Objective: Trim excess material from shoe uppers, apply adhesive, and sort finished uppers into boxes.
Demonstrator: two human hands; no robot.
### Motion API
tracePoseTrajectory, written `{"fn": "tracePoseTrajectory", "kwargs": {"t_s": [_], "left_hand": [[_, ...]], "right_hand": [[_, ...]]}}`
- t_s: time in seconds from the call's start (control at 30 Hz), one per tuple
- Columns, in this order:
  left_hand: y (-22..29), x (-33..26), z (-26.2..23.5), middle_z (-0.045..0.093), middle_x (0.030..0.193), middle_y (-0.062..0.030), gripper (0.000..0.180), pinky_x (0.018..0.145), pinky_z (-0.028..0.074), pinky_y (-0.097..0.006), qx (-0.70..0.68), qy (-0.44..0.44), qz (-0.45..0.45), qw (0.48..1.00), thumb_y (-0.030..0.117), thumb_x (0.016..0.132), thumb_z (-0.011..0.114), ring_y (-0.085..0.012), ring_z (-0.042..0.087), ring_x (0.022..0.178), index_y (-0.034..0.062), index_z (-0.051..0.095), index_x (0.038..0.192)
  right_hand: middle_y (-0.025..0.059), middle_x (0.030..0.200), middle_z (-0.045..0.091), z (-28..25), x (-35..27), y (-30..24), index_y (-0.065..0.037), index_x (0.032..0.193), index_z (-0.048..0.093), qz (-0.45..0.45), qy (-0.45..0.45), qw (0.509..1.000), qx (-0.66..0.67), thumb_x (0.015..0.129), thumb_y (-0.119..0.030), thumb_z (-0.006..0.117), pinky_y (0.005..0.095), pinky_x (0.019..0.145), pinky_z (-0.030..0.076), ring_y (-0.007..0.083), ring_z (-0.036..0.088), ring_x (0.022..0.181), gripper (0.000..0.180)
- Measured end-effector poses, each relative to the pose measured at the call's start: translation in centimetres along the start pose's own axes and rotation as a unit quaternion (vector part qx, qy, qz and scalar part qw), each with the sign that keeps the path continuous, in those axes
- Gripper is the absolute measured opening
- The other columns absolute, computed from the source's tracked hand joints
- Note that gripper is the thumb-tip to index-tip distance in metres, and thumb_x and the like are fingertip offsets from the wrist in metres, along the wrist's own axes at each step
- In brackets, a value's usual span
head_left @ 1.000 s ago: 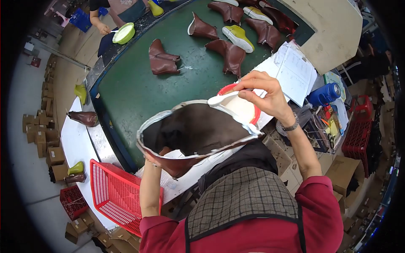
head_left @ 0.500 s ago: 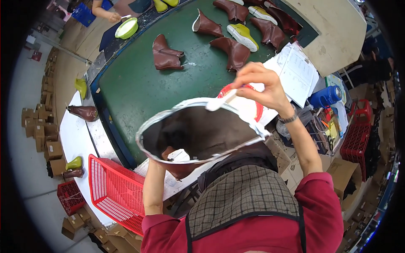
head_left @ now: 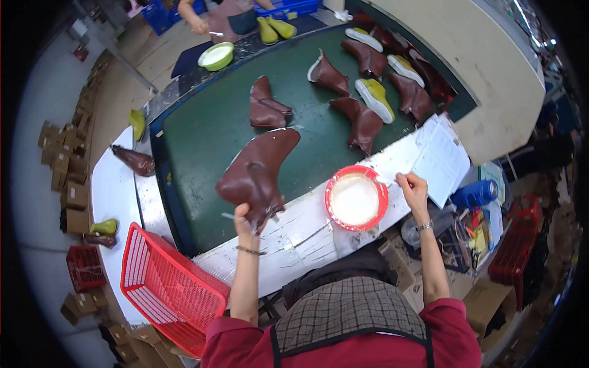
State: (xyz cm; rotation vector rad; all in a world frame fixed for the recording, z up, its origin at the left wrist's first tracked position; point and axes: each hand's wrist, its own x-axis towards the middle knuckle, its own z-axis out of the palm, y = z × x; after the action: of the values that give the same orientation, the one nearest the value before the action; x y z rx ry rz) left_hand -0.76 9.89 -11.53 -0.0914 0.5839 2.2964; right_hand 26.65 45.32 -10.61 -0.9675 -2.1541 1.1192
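My left hand [head_left: 248, 222] is closed around the lower end of a brown boot upper [head_left: 259, 165], which is held over the green belt near its front edge. The smooth outer side of the upper faces up. My right hand [head_left: 415, 191] pinches a small white brush [head_left: 385, 180] at the right rim of a red bowl [head_left: 383, 210]. White paste [head_left: 354, 200] fills much of the bowl, which stands on the white ledge in front of the belt.
Several brown boot uppers [head_left: 364, 126] and yellow-green ones with white soles [head_left: 375, 99] lie on the green belt [head_left: 196, 147]. Papers [head_left: 437, 162] and a blue bottle [head_left: 475, 195] are to the right, a red basket [head_left: 172, 288] to the left. Across the belt, a co-worker's hand [head_left: 200, 26] holds a brush by a green bowl [head_left: 216, 56].
My left hand has lowered the boot upper away from me and turned its open side out of view. My right hand has brought the brush from the upper's edge down to the red bowl.
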Motion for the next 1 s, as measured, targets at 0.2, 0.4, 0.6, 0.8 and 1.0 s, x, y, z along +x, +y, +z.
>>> {"fn": "tracePoseTrajectory", "kwargs": {"t_s": [0.2, 0.4, 0.6, 0.8, 1.0], "left_hand": [[-6.6, 6.7, -5.5, 0.068, 0.120, -0.0122, 0.042, 0.106, 0.045, -0.066, -0.155, 0.136, -0.008, 0.979, 0.004, 0.073, 0.063, -0.0335, 0.062, 0.117, 0.0053, 0.063, 0.116], [-10.0, 10.2, -9.8, 0.070, 0.097, -0.0092, 0.021, 0.096, 0.053, -0.047, -0.131, 0.234, 0.032, 0.963, 0.000, 0.069, 0.060, -0.0301, 0.065, 0.096, 0.0027, 0.064, 0.089], [-11.5, 12.1, -7.9, 0.064, 0.083, -0.0037, 0.016, 0.075, 0.049, -0.034, 0.020, 0.341, -0.024, 0.940, -0.008, 0.073, 0.066, -0.0191, 0.060, 0.078, 0.0046, 0.064, 0.083], [-11.5, 11.2, -5.2, 0.069, 0.094, -0.0060, 0.019, 0.073, 0.051, -0.032, 0.166, 0.329, -0.044, 0.928, 0.000, 0.081, 0.077, -0.0155, 0.064, 0.086, 0.0039, 0.065, 0.095], [-10.3, 9.5, -6.4, 0.067, 0.111, -0.0046, 0.045, 0.090, 0.055, -0.041, 0.137, 0.312, -0.049, 0.939, 0.014, 0.084, 0.082, -0.0225, 0.066, 0.100, 0.0133, 0.056, 0.121]], "right_hand": [[-0.0056, 0.056, 0.045, 2.8, 0.3, 10.4, 0.002, 0.071, 0.065, 0.054, 0.025, 0.997, 0.055, 0.093, -0.024, 0.071, 0.0273, 0.049, 0.029, 0.0042, 0.038, 0.055, 0.035], [0.0065, 0.082, 0.069, 3.4, 4.2, 6.9, -0.003, 0.089, 0.075, -0.032, -0.012, 0.999, -0.015, 0.089, -0.017, 0.072, 0.0267, 0.071, 0.045, 0.0149, 0.059, 0.074, 0.014], [0.0078, 0.080, 0.068, 5.8, 12.7, 2.6, 0.001, 0.087, 0.074, -0.010, -0.143, 0.988, 0.049, 0.092, -0.016, 0.070, 0.0285, 0.065, 0.047, 0.0137, 0.062, 0.073, 0.018], [0.0077, 0.081, 0.068, 12.6, 14.9, -3.8, 0.000, 0.088, 0.075, -0.129, -0.248, 0.955, 0.094, 0.091, -0.016, 0.071, 0.0281, 0.063, 0.047, 0.0137, 0.062, 0.071, 0.017], [0.0065, 0.086, 0.070, 18.8, 12.8, -7.4, -0.004, 0.099, 0.075, -0.087, -0.317, 0.939, 0.104, 0.089, -0.018, 0.073, 0.0280, 0.065, 0.051, 0.0138, 0.062, 0.068, 0.017]]}}
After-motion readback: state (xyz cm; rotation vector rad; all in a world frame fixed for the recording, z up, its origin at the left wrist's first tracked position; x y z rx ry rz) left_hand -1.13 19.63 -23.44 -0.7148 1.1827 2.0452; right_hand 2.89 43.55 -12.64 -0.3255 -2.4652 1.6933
